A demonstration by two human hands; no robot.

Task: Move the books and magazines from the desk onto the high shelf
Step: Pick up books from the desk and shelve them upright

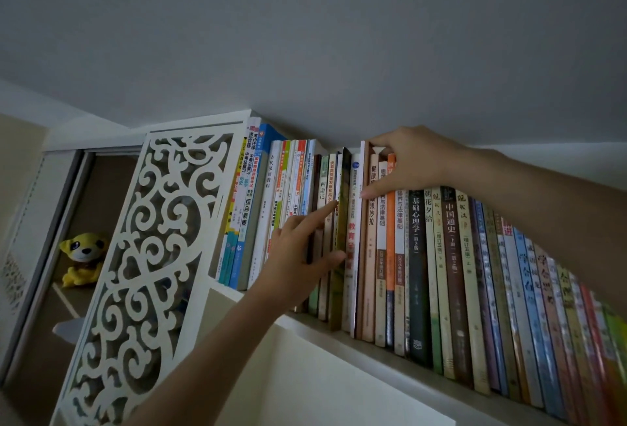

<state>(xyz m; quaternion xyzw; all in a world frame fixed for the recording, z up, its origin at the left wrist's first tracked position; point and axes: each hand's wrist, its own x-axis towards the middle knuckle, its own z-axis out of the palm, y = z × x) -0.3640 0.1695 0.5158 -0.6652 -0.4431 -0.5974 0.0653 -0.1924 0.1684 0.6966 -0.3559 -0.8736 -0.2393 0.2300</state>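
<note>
Looking up at the high shelf [305, 322], packed with a long row of upright books [451, 262] right under the ceiling [305, 35]. The left hand [298, 256] has its index finger stretched out against the spines and the thumb pressed on the edge of a dark green book [341, 239], which stands between its neighbours and sticks out a bit from the row. The right hand [414, 164] reaches over the top of the books, fingers curled onto their upper edges beside a brown divider [363, 239], thumb pointing left. Off to the left there's a white carved panel [149, 239] and a yellow plush toy [83, 257] sitting on a lower shelf.
</note>
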